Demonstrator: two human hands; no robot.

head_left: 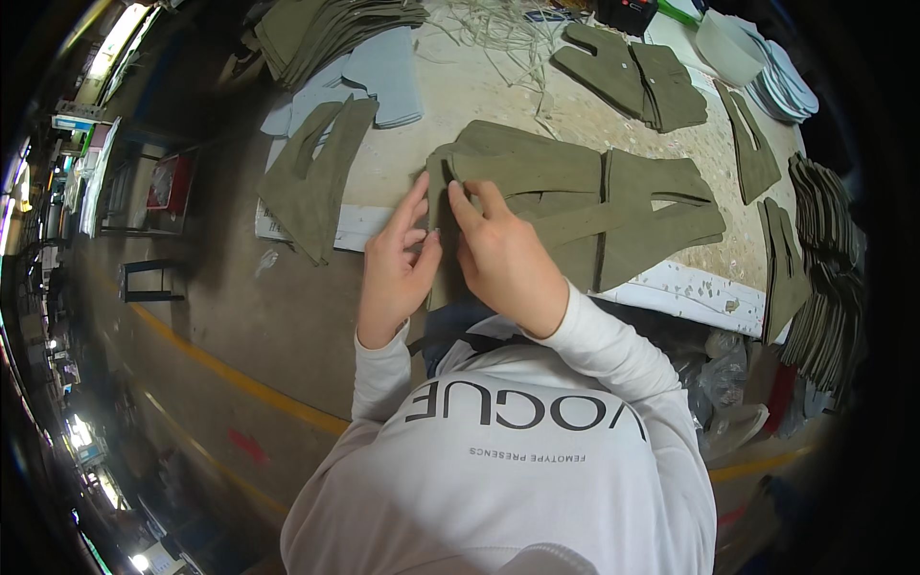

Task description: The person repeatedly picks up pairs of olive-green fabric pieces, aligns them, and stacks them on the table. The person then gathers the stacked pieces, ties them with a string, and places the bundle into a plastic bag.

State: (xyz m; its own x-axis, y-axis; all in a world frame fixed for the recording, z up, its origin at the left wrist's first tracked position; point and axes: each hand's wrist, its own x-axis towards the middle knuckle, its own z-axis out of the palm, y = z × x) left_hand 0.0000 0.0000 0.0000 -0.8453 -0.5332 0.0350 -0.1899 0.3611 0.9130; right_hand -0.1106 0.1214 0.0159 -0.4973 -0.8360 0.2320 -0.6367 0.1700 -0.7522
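Observation:
An olive-green cut fabric piece (537,163) lies spread at the table's front edge, with slits and a long strip (575,225) across it. At its left end a narrow folded band hangs over the edge toward me. My left hand (395,266) is beside this band, fingers stretched up along its left side and thumb apart. My right hand (508,257) bears on the band from the right, fingers bent and closed on the fabric next to a dark gap at the fold. Its thumb is partly hidden.
Another slit olive panel (321,172) hangs over the table's left corner. Behind it are stacked olive pieces (331,34) and pale blue sheets (383,77). More olive panels (632,77) lie at the back right, beside thick stacks (826,230). Loose pale strips (498,38) lie tangled at the back.

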